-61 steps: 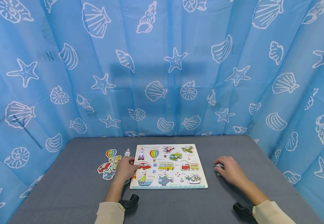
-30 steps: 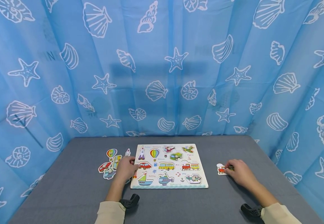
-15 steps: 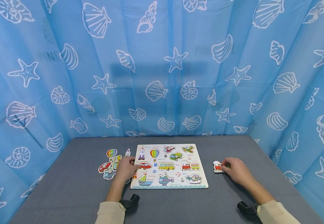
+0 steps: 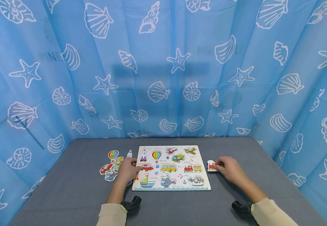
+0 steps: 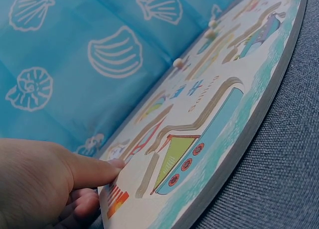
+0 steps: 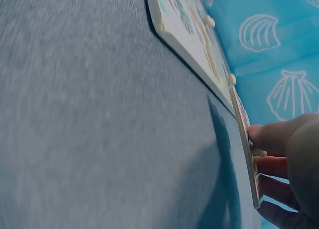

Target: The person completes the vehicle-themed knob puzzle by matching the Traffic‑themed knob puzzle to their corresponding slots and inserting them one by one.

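My right hand (image 4: 231, 169) pinches a train puzzle piece (image 4: 212, 166) at its small knob, just off the right edge of the puzzle board (image 4: 171, 189). In the right wrist view the piece (image 6: 244, 134) is seen edge-on, clear of the table with its shadow below. My left hand (image 4: 127, 171) grips the board's left edge; in the left wrist view the thumb lies on top, the other fingers curl at the side. A printed train (image 4: 192, 168) shows in the board's right part. Knobbed helicopter (image 4: 170, 150), plane (image 4: 190, 151), truck (image 4: 178, 158) and ship (image 4: 196, 180) pieces sit in the board.
Left of the board lie loose pieces: a balloon (image 4: 113, 154), a red car (image 4: 105, 169), a yellow bus (image 4: 118, 163), a submarine (image 4: 111, 175) and a rocket (image 4: 129, 153). My left hand partly covers another piece. A blue shell-print curtain (image 4: 163, 78) hangs behind the grey table (image 4: 67, 194).
My right hand first shifted right, uncovering the train piece, then carried it left to beside the board. The left hand has stayed on the board's edge.
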A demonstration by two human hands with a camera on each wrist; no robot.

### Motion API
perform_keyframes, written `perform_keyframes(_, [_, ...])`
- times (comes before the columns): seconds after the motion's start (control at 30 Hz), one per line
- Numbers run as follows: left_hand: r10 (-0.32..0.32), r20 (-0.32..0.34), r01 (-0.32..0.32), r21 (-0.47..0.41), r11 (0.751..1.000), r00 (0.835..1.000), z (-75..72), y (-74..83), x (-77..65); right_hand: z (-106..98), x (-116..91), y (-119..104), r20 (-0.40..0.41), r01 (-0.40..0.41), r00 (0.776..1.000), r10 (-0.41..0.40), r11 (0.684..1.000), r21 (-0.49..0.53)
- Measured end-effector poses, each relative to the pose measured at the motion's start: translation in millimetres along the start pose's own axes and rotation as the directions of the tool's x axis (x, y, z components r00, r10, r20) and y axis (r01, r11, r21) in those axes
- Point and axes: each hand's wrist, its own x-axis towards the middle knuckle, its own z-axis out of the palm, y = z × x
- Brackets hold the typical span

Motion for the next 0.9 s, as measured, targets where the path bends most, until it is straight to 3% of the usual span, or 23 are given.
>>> perform_keyframes(0.37, [-0.01,0.008,0.011,-0.004,1.0,1.0,1.4,-2.4,1.8,9.7,9.2,-18.4,0.031,-0.01,0.999,0.009,0.999,0.035])
perform_keyframes(0.9, [-0.008,0.01,0.007,0.004,1.0,1.0,1.0,-1.6,2.2,31.5,16.6,-49.2,0.023,0.064,0.998,-0.065,0.997,0.051])
